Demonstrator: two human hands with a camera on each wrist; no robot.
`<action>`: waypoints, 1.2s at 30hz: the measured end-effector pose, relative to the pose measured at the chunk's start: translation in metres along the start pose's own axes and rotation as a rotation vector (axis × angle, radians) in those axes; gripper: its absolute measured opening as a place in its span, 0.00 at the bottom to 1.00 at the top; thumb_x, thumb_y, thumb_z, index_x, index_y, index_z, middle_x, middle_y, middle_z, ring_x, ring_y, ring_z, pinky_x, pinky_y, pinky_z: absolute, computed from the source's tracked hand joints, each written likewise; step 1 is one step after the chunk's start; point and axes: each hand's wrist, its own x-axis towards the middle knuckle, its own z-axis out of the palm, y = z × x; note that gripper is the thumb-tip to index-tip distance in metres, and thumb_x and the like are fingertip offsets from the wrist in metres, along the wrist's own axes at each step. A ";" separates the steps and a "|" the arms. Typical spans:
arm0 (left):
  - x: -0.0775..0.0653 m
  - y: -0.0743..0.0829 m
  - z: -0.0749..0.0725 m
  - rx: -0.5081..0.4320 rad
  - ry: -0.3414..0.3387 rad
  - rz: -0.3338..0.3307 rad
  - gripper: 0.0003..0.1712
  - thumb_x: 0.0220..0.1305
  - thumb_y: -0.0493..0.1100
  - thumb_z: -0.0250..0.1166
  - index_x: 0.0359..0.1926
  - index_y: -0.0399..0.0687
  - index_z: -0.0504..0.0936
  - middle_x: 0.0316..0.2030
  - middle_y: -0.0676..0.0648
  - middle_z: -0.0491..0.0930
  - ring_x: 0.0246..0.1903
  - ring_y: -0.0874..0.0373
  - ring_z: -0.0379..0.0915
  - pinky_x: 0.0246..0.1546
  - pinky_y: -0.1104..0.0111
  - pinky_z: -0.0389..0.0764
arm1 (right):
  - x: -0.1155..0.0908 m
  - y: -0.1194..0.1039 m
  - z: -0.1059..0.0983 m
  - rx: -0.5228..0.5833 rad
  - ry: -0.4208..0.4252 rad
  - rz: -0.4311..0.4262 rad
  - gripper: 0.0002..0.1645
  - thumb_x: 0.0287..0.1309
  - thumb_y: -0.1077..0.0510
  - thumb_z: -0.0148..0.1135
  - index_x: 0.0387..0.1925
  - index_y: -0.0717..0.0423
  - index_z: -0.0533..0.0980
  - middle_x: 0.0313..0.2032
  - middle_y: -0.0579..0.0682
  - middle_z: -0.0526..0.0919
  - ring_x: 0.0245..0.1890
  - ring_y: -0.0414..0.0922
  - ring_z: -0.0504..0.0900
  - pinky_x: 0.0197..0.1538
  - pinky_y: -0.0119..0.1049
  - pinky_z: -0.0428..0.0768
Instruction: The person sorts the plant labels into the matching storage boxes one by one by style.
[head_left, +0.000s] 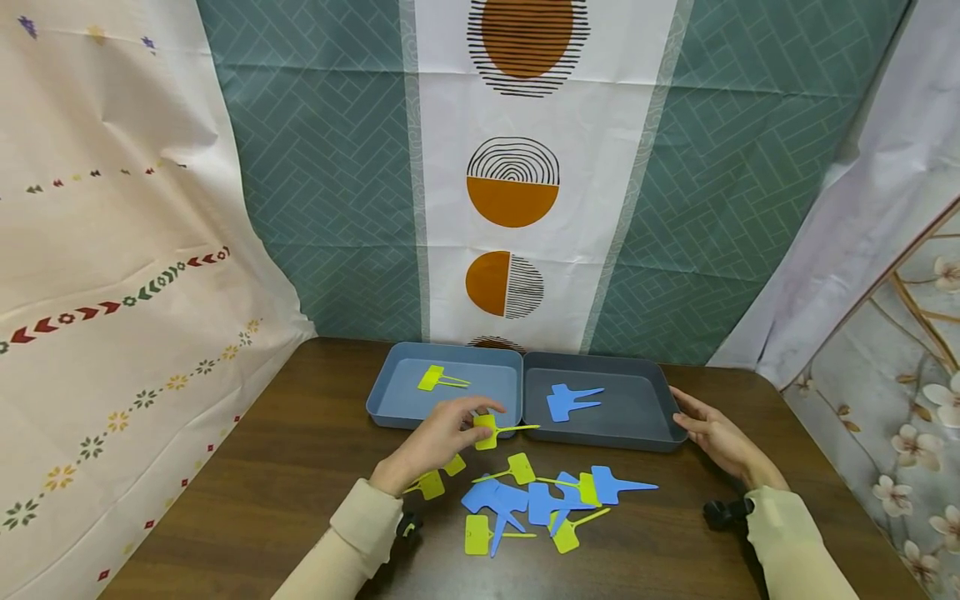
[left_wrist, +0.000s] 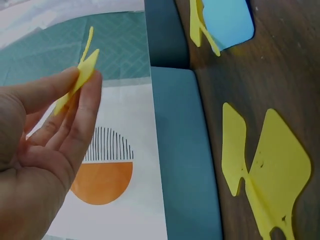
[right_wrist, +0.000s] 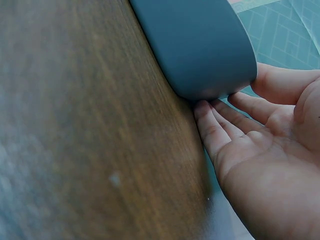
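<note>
My left hand [head_left: 450,425] pinches a yellow T-shaped plant label [head_left: 486,432] between thumb and fingers, above the front edge of the blue-grey tray [head_left: 382,400]. The same label [left_wrist: 82,80] shows edge-on in the left wrist view. My right hand [head_left: 716,437] touches the right end of the dark grey tray [head_left: 630,425], its fingers fairly straight against the outer wall, as the right wrist view shows too. Yellow labels [head_left: 431,377] lie in the blue-grey tray, and blue labels [head_left: 561,403] in the dark one.
In front of the trays, several yellow labels [head_left: 476,535] and blue labels [head_left: 603,485] lie loosely mixed, some overlapping, on the brown wooden table [head_left: 247,492]. A patterned curtain [head_left: 337,167] hangs right behind the trays. The two trays stand side by side.
</note>
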 end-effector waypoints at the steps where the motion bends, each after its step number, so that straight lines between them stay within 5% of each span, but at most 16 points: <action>1: 0.000 0.000 -0.001 -0.008 0.013 -0.012 0.20 0.73 0.38 0.66 0.64 0.53 0.81 0.55 0.50 0.83 0.44 0.57 0.81 0.44 0.65 0.83 | 0.000 0.000 0.000 -0.002 -0.001 -0.003 0.43 0.82 0.59 0.45 0.82 0.62 0.33 0.80 0.69 0.28 0.78 0.69 0.32 0.57 0.19 0.67; 12: 0.002 -0.001 -0.010 -0.042 0.120 -0.049 0.16 0.69 0.38 0.71 0.56 0.51 0.85 0.46 0.53 0.85 0.39 0.59 0.83 0.38 0.67 0.84 | -0.001 0.001 -0.003 -0.015 0.009 0.005 0.43 0.82 0.59 0.45 0.82 0.62 0.33 0.80 0.68 0.28 0.78 0.70 0.31 0.59 0.21 0.67; 16: 0.003 -0.004 -0.012 -0.019 0.122 -0.031 0.14 0.68 0.38 0.71 0.54 0.51 0.86 0.49 0.53 0.85 0.41 0.58 0.83 0.39 0.67 0.85 | -0.001 0.000 -0.003 -0.016 0.020 0.011 0.43 0.82 0.58 0.46 0.82 0.61 0.34 0.81 0.67 0.28 0.78 0.69 0.31 0.77 0.45 0.56; 20: 0.000 -0.008 -0.019 -0.012 0.145 -0.022 0.13 0.69 0.38 0.70 0.53 0.52 0.87 0.49 0.52 0.85 0.41 0.57 0.82 0.40 0.66 0.84 | 0.001 0.001 -0.001 0.014 0.012 -0.002 0.43 0.82 0.60 0.46 0.82 0.63 0.33 0.80 0.68 0.26 0.78 0.70 0.28 0.72 0.73 0.34; 25: -0.001 -0.010 -0.034 -0.020 0.184 -0.025 0.13 0.71 0.37 0.68 0.54 0.50 0.86 0.47 0.50 0.86 0.40 0.57 0.83 0.40 0.65 0.84 | 0.004 0.002 0.002 0.022 0.003 -0.007 0.43 0.82 0.61 0.45 0.82 0.63 0.34 0.80 0.68 0.27 0.78 0.70 0.28 0.71 0.74 0.34; 31: 0.015 -0.009 -0.061 0.048 0.213 -0.017 0.11 0.71 0.37 0.68 0.52 0.47 0.87 0.44 0.49 0.86 0.39 0.55 0.83 0.38 0.65 0.83 | 0.002 -0.001 0.002 0.007 0.005 -0.014 0.42 0.82 0.61 0.45 0.82 0.64 0.34 0.80 0.69 0.29 0.78 0.71 0.30 0.71 0.73 0.35; 36: 0.031 -0.012 -0.082 0.091 0.165 -0.047 0.11 0.72 0.36 0.67 0.52 0.45 0.86 0.48 0.45 0.86 0.40 0.53 0.82 0.36 0.64 0.83 | 0.000 -0.003 0.002 0.018 0.009 -0.015 0.42 0.82 0.62 0.45 0.82 0.64 0.34 0.80 0.69 0.29 0.78 0.71 0.30 0.71 0.73 0.34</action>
